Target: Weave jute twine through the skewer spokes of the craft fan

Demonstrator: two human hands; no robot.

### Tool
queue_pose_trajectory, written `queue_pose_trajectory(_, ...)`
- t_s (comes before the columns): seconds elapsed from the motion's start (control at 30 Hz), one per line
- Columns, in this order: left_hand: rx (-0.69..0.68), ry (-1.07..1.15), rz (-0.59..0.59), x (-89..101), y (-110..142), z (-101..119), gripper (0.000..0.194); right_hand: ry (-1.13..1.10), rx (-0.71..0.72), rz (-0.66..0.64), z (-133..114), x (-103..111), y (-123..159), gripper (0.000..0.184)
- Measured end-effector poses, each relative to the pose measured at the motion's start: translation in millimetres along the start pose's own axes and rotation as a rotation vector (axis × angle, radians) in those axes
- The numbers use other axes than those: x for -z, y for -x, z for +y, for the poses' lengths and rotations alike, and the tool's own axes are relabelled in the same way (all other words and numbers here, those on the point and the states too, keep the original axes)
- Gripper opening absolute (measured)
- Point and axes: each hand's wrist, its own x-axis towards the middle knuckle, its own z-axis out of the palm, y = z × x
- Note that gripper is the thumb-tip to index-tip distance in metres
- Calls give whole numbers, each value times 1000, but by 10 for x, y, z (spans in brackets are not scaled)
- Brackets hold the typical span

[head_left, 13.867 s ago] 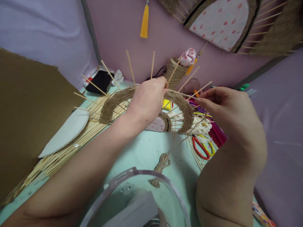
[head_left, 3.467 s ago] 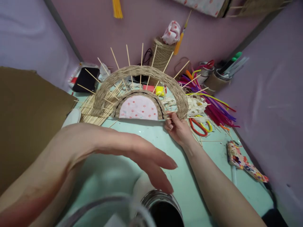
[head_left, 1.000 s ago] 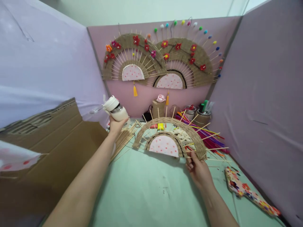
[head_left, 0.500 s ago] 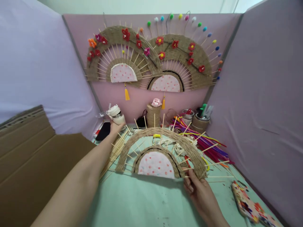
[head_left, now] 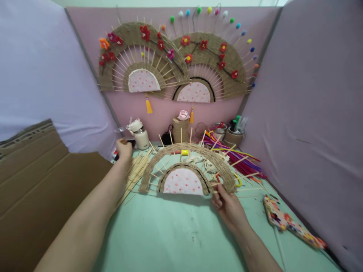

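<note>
A half-round jute fan [head_left: 189, 155] with wooden skewer ribs and a pink dotted centre stands upright on the mint table [head_left: 176, 234]. My right hand [head_left: 228, 206] pinches its lower right corner. My left hand [head_left: 123, 149] hovers just left of a small white bottle [head_left: 139, 134] that stands at the back left; the fingers are curled and hold nothing.
Two finished jute fans [head_left: 172, 60] with red flowers hang on the pink back wall. A jute spool [head_left: 180, 128], tool cups [head_left: 233, 135], pipe cleaners [head_left: 241, 158], a skewer bundle [head_left: 135, 172] and scissors lie behind the fan. Brown cardboard [head_left: 34, 185] fills the left; a patterned tool [head_left: 286, 221] lies at right.
My left hand carried the white bottle to the back left, set it down and let go. My right hand kept hold of the fan. The view tilted up from the table.
</note>
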Motion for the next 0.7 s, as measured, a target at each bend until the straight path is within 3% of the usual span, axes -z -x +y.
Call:
queue_pose_trajectory(0.1,-63,97,156,155,290,207,31,-17,44,-31,-4,-20,1,39)
queue_pose_trajectory(0.17,-119,157,182,208,668,364,35,-32,75,-42,-8,-17,-7,39)
queue_pose_trajectory(0.27,-258,334,63,294,1546,549,32,-56,120,-56,-28,2,-19,39)
queue_pose_trajectory(0.33,-253,408,-142,356,2197,595,23,-82,146,-62,-52,12,-21,38)
queue_pose_trajectory(0.4,-133,467,-390,379,2724,584,21,-110,165,-74,-81,15,-15,38)
queue_pose_trajectory(0.5,332,568,-696,290,3084,551,21,-135,183,-104,-118,5,10,39)
queue_pose_trajectory(0.6,696,929,-791,112,3013,603,19,-142,197,-121,-123,-19,39,40)
queue_pose_trajectory(0.7,831,1245,-809,-26,2827,683,6,-124,181,-155,-86,-52,52,43)
